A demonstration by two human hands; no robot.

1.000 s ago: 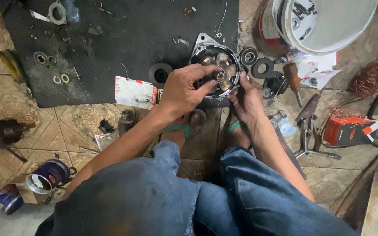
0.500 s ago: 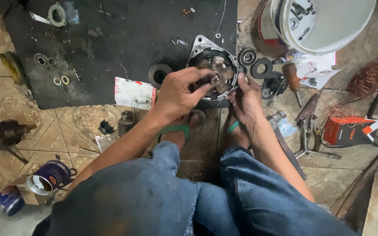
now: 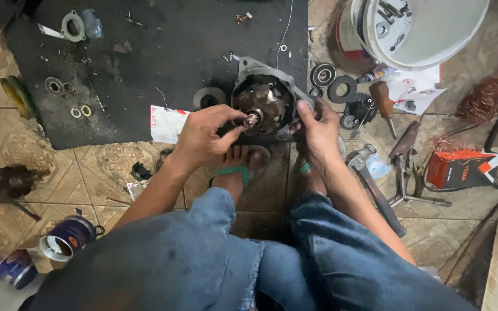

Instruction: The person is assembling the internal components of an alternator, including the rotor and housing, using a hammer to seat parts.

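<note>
Orange-black box [image 3: 462, 169] far right; white-red paper pkg, maybe leaflet [image 3: 168, 124], on mat.

Bucket [image 3: 433, 34] right of mat [image 3: 145, 57]

Counted: one alternator housing [image 3: 263, 103], one black mat [image 3: 162, 52], one white bucket [image 3: 427, 29], two tins [image 3: 64, 239] at the floor's lower left, one orange box [image 3: 462, 170], two black rings [image 3: 332, 82].
</note>
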